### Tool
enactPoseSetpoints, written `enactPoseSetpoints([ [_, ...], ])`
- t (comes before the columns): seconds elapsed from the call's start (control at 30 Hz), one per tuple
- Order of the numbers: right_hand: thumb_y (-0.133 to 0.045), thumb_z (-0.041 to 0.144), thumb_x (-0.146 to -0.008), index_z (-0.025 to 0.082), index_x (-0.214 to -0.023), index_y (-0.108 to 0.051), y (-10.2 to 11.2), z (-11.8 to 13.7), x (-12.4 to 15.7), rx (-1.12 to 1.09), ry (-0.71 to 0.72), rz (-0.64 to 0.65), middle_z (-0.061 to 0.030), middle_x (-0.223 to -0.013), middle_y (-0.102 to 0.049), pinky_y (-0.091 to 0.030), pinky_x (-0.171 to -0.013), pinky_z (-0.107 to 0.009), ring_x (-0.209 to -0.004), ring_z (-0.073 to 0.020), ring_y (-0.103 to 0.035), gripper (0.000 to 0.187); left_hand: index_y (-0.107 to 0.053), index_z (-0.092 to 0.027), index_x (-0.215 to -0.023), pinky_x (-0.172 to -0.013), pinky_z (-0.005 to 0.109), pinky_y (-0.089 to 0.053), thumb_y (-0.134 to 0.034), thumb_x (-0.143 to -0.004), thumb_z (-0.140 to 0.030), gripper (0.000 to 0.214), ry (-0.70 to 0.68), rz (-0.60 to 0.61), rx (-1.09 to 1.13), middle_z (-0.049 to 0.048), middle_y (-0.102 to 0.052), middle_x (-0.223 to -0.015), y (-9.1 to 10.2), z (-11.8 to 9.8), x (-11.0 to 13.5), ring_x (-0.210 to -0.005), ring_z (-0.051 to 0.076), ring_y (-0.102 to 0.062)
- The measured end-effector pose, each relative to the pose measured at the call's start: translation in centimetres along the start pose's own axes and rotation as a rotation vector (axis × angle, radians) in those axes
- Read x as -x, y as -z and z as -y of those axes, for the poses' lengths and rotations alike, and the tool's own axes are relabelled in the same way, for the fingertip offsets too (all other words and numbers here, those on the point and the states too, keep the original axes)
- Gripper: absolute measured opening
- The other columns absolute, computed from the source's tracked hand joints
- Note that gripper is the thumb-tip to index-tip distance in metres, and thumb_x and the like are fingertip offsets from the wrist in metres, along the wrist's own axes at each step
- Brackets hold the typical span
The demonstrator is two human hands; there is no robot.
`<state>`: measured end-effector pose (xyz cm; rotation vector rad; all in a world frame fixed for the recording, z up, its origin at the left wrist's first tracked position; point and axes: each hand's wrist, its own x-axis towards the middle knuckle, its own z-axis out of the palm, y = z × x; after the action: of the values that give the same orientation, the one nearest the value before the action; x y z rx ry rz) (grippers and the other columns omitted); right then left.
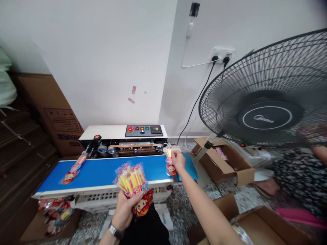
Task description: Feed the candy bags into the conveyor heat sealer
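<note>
My left hand (125,209) is closed around a fanned bundle of candy packets (131,182), clear bags with yellow sticks and cartoon heads, held in front of the sealing machine. At the right end of the blue conveyor belt (102,172), my right hand (178,160) pinches a single packet (170,163) by its top edge, close to the sealer's intake. Another sealed packet (74,169) lies at the belt's left end. The sealing machine (125,137) has a control panel with a red button.
A large black fan (265,102) stands at right. Open cardboard boxes (224,163) sit on the floor; another box (260,224) is near right. Finished packets (55,212) pile under the belt's left end. Another person's arm (319,149) shows at far right.
</note>
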<state>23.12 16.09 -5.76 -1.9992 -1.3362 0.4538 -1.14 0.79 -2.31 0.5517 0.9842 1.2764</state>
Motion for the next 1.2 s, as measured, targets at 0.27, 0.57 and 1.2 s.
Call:
enactPoseSetpoints([
  [0.27,-0.050,0.032,-0.080,0.019,-0.103,-0.057,-0.4,5.2,5.2,-0.356,0.336,0.248,-0.0064,-0.095,-0.063,-0.044,-0.074,-0.028,-0.083,-0.0177,-0.059,0.027,-0.063,-0.012,-0.094,-0.078,0.039,-0.052,-0.078,-0.052,-0.013,0.044,-0.004,0.031,0.046,0.0124,-0.071,-0.090,-0.5,-0.5,0.0,-0.080,0.027,-0.067],
  [0.57,-0.048,0.035,-0.085,0.018,-0.083,-0.060,2.3,7.6,12.9,-0.623,0.390,0.363,-0.0015,-0.077,-0.061,-0.043,-0.062,-0.023,-0.069,-0.0136,-0.054,0.021,-0.061,-0.013,-0.103,-0.082,0.040,-0.050,-0.074,-0.059,-0.012,0.046,-0.088,0.093,0.051,0.0116,-0.070,-0.097,-1.2,-0.4,0.1,-0.088,0.028,-0.065],
  [1.2,-0.054,0.023,-0.082,0.021,-0.090,-0.059,6.7,10.4,11.7,-0.449,0.773,0.467,-0.0029,-0.086,-0.057,-0.047,-0.067,-0.025,-0.076,-0.0132,-0.055,0.009,-0.062,-0.012,-0.101,-0.082,0.041,-0.049,-0.075,-0.058,-0.014,0.045,-0.125,0.184,-0.078,0.0120,-0.070,-0.097,-0.3,-1.0,0.6,-0.087,0.028,-0.065],
])
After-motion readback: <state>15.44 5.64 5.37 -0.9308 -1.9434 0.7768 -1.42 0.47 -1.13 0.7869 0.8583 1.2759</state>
